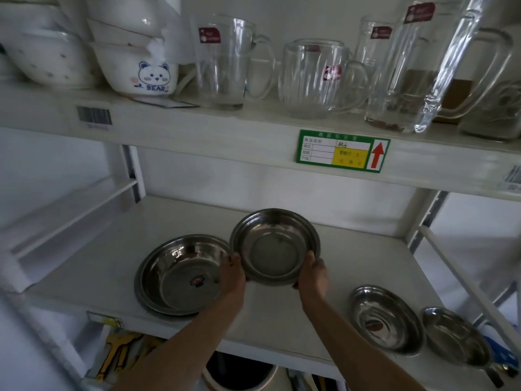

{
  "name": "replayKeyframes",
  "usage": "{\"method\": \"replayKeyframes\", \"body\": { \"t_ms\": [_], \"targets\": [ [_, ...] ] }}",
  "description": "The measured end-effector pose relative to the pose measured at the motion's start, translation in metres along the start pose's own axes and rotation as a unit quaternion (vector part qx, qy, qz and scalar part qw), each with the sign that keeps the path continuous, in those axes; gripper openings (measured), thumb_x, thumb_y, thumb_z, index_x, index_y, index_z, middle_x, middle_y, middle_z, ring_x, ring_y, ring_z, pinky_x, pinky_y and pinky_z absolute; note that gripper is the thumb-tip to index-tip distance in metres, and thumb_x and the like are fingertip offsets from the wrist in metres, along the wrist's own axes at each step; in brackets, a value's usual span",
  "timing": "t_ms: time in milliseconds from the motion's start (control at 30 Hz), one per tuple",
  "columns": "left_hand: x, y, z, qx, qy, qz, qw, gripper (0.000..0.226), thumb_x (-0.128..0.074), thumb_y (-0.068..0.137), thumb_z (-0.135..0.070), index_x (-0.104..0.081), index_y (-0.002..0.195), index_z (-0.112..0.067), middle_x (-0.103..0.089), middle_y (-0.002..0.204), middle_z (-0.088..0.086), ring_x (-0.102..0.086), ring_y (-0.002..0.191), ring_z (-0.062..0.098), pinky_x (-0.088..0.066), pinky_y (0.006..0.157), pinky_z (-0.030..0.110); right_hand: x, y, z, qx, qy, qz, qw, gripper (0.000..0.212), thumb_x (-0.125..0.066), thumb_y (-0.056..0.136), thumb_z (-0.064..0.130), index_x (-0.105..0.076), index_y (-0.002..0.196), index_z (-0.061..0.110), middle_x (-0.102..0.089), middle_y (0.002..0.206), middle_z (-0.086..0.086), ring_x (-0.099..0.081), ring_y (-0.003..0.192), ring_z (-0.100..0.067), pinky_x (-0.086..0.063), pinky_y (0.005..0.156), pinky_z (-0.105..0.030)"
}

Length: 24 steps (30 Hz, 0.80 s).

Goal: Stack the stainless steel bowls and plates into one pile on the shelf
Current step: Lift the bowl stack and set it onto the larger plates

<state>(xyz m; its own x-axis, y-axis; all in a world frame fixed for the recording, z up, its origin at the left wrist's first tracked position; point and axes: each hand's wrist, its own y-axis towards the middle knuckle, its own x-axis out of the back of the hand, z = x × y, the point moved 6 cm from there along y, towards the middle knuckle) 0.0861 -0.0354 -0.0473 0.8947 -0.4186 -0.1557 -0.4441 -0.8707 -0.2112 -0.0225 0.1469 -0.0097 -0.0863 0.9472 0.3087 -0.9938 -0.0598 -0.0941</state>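
On the white middle shelf point(112, 249), left of centre: a wide steel bowl point(180, 273) nested in a flat steel plate point(141, 299), only the plate's rim showing along the near left edge; a small sticker at the bowl's bottom, otherwise empty. Just right of that pile, tilted toward the camera and lifted clear of the shelf: a second steel bowl point(275, 246), empty, its left rim overlapping the pile's right edge. Gripping that bowl from both sides: left hand point(232, 273) closed on the near left rim, thumb up over the edge; right hand point(313, 273) closed on the near right rim, thumb inside the lip. Both forearms bare, reaching up and forward from the bottom of the scene. Far right on the same shelf, near its front edge: two more steel dishes side by side, a shallow bowl point(386, 320) with a red sticker inside, and a smaller bowl point(456, 335) at the shelf's right end. Above, on the upper shelf: stacked white ceramic bowls point(135, 52) at left, one printed with a bear; empty glass mugs point(315, 77) to the right.
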Motion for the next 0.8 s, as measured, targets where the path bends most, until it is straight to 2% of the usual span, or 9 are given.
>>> {"method": "replayKeyframes", "body": {
  "t_ms": [100, 233, 300, 333, 400, 433, 567, 667, 800],
  "targets": [
    [0.030, -0.002, -0.030, -0.032, -0.005, -0.027, 0.999, 0.020, -0.043, 0.099, -0.016, -0.058, 0.104, -0.003, -0.058, 0.089, 0.015, -0.056, 0.081, 0.025, -0.050, 0.070, 0.024, -0.028, -0.012, 0.014, 0.009, 0.018, 0.035, 0.999, 0.045, -0.034, 0.100, 0.044, -0.056, 0.104, 0.006, -0.062, 0.096, -0.020, -0.067, 0.080, -0.040, -0.051, 0.042, -0.029],
    [0.074, 0.015, -0.041, -0.068, 0.057, -0.042, 0.995, 0.035, -0.044, 0.095, -0.034, -0.059, 0.111, -0.007, -0.064, 0.099, 0.013, -0.063, 0.094, 0.032, -0.051, 0.084, 0.042, -0.069, -0.030, 0.026, 0.014, 0.035, 0.070, 0.997, 0.044, -0.031, 0.101, 0.045, -0.053, 0.095, 0.007, -0.063, 0.094, -0.019, -0.067, 0.076, -0.040, -0.056, 0.050, -0.037],
    [0.098, 0.031, -0.033, -0.067, 0.081, -0.062, 0.993, 0.034, -0.047, 0.092, -0.038, -0.061, 0.107, -0.011, -0.067, 0.100, 0.017, -0.066, 0.091, 0.038, -0.055, 0.081, 0.054, -0.089, -0.037, 0.026, 0.022, 0.020, 0.077, 0.997, 0.051, -0.029, 0.100, 0.048, -0.057, 0.099, 0.005, -0.066, 0.097, -0.022, -0.068, 0.079, -0.041, -0.058, 0.054, -0.038],
    [0.111, 0.033, -0.034, -0.067, 0.081, -0.081, 0.991, 0.034, -0.049, 0.089, -0.040, -0.063, 0.103, -0.013, -0.068, 0.095, 0.018, -0.067, 0.088, 0.040, -0.057, 0.075, 0.057, -0.100, -0.040, 0.026, 0.029, 0.008, 0.078, 0.997, 0.054, -0.029, 0.099, 0.049, -0.058, 0.101, 0.004, -0.067, 0.101, -0.023, -0.068, 0.086, -0.042, -0.059, 0.064, -0.042],
    [0.129, 0.038, -0.035, -0.081, 0.095, -0.100, 0.987, 0.031, -0.052, 0.088, -0.037, -0.065, 0.095, -0.010, -0.068, 0.088, 0.020, -0.066, 0.084, 0.041, -0.057, 0.071, 0.053, -0.116, -0.048, 0.026, 0.036, -0.014, 0.089, 0.995, 0.055, -0.029, 0.100, 0.045, -0.059, 0.107, -0.001, -0.065, 0.113, -0.027, -0.062, 0.104, -0.042, -0.052, 0.087, -0.044],
    [0.136, 0.030, -0.046, -0.093, 0.119, -0.109, 0.983, 0.028, -0.053, 0.091, -0.030, -0.065, 0.094, -0.005, -0.067, 0.088, 0.021, -0.065, 0.085, 0.040, -0.055, 0.074, 0.048, -0.122, -0.052, 0.026, 0.036, -0.023, 0.096, 0.994, 0.052, -0.031, 0.101, 0.040, -0.059, 0.109, -0.003, -0.063, 0.116, -0.028, -0.059, 0.110, -0.042, -0.047, 0.091, -0.042],
    [0.167, 0.023, -0.055, -0.098, 0.147, -0.152, 0.973, 0.018, -0.053, 0.094, -0.018, -0.061, 0.088, -0.004, -0.062, 0.086, 0.017, -0.061, 0.083, 0.034, -0.043, 0.071, 0.035, -0.140, -0.064, 0.024, 0.057, -0.072, 0.115, 0.989, 0.034, -0.039, 0.101, 0.028, -0.053, 0.107, -0.002, -0.060, 0.117, -0.027, -0.057, 0.110, -0.039, -0.040, 0.081, -0.037],
    [0.183, 0.024, -0.055, -0.097, 0.176, -0.181, 0.963, 0.025, -0.057, 0.092, -0.023, -0.066, 0.102, -0.002, -0.066, 0.093, 0.012, -0.061, 0.085, 0.029, -0.040, 0.071, 0.029, -0.151, -0.068, 0.020, 0.076, -0.123, 0.135, 0.980, 0.032, -0.039, 0.099, 0.027, -0.054, 0.107, 0.000, -0.057, 0.118, -0.023, -0.058, 0.107, -0.038, -0.043, 0.087, -0.039],
    [0.197, 0.024, -0.053, -0.102, 0.225, -0.195, 0.949, 0.024, -0.060, 0.088, -0.032, -0.065, 0.096, -0.010, -0.061, 0.093, 0.003, -0.058, 0.080, 0.021, -0.047, 0.071, 0.032, -0.158, -0.073, 0.015, 0.098, -0.181, 0.126, 0.970, 0.033, -0.040, 0.099, 0.028, -0.055, 0.112, 0.001, -0.052, 0.121, -0.019, -0.057, 0.106, -0.037, -0.043, 0.087, -0.039]
  ]
}}
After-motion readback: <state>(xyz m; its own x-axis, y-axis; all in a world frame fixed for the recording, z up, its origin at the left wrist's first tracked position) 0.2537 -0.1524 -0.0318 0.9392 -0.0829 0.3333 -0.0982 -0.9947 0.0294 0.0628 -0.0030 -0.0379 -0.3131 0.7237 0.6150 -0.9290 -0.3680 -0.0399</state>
